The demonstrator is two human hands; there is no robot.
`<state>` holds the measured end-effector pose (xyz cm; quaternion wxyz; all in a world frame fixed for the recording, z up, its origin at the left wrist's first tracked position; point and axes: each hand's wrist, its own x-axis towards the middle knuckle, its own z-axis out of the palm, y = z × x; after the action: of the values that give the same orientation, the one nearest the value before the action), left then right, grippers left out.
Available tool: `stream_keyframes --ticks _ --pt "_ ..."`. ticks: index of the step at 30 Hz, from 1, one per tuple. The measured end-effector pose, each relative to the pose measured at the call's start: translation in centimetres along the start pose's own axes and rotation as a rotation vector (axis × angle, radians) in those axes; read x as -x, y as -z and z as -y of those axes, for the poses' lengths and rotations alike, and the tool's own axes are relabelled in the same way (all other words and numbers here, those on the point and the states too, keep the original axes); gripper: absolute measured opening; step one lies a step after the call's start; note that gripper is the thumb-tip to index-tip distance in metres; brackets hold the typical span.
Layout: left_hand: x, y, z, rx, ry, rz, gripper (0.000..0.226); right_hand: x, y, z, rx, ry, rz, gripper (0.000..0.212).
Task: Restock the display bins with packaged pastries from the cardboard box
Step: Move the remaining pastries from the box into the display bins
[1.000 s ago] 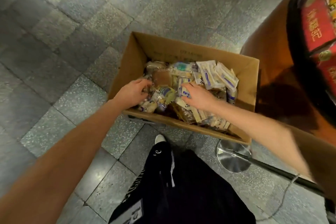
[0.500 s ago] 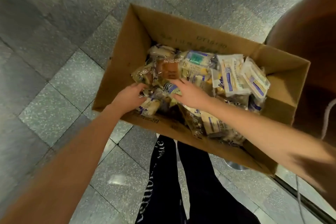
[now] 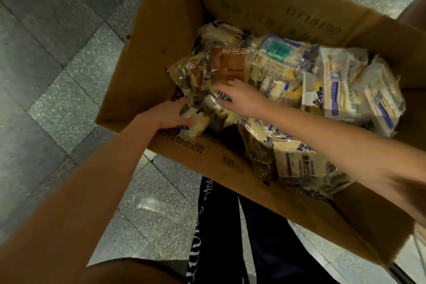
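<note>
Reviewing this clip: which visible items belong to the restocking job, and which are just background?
Job: cardboard box, packaged pastries inside it, left hand, right hand.
Background: tiled floor, black trousers.

The floor [image 3: 57, 108] was laid with large grey stone tiles, speckled with pale grains, some darker and some lighter. Thin dark joints [image 3: 79, 86] ran slantwise between them. One tile carried a small bright patch of reflected light [image 3: 147, 203]. The light was dim. At the far right edge a brown rounded surface [image 3: 415, 12] showed.
</note>
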<state>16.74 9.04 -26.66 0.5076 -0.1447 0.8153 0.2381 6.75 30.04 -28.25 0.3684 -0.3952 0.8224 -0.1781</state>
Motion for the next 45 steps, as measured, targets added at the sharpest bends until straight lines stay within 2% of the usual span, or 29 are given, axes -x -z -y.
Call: stream_keyframes --ticks 6,10,14,19,23,26,31,35,37,43,45 --pt "-0.8 -0.7 -0.3 0.287 -0.041 -0.011 0.071 -1.7 -1.7 -0.8 0.047 0.097 0.092 0.041" --pt "-0.6 -0.9 -0.5 0.408 -0.06 0.002 0.052 -2.1 -1.8 -0.9 -0.073 0.045 0.078 0.044" --pt "0.1 -0.3 -0.5 0.419 -0.014 -0.016 0.039 -1.2 -1.7 -1.2 -0.17 0.065 0.003 0.038" --pt "1.4 0.7 -0.2 0.402 0.013 -0.157 0.038 0.5 -0.4 -1.8 -0.154 0.111 -0.096 0.035" --pt "2.0 0.6 -0.1 0.467 -0.003 -0.225 0.042 1.4 -0.5 -2.6 0.032 0.247 -0.046 0.047" --pt "2.0 0.1 0.1 0.512 -0.006 -0.253 0.04 1.3 -0.8 -2.9 0.143 0.352 -0.09 0.038" --pt "2.0 0.4 0.2 0.552 -0.017 -0.301 0.041 1.3 -0.7 -2.3 0.103 0.461 -0.215 0.037" --pt "2.5 0.7 0.2 0.634 -0.039 -0.349 0.04 2.0 -0.1 -1.8 0.051 0.361 -0.287 0.032" --pt "3.0 0.8 0.3 0.687 -0.061 -0.369 0.039 2.6 0.7 -1.3 0.07 0.288 -0.284 0.029" --pt "5.9 1.6 0.1 0.75 -0.139 -0.385 0.039 3.5 3.6 1.1 0.094 0.237 -0.29 0.021" --pt "7.2 1.9 -0.2 0.775 -0.153 -0.383 0.038 4.0 4.6 2.3 0.03 0.18 -0.296 0.02"
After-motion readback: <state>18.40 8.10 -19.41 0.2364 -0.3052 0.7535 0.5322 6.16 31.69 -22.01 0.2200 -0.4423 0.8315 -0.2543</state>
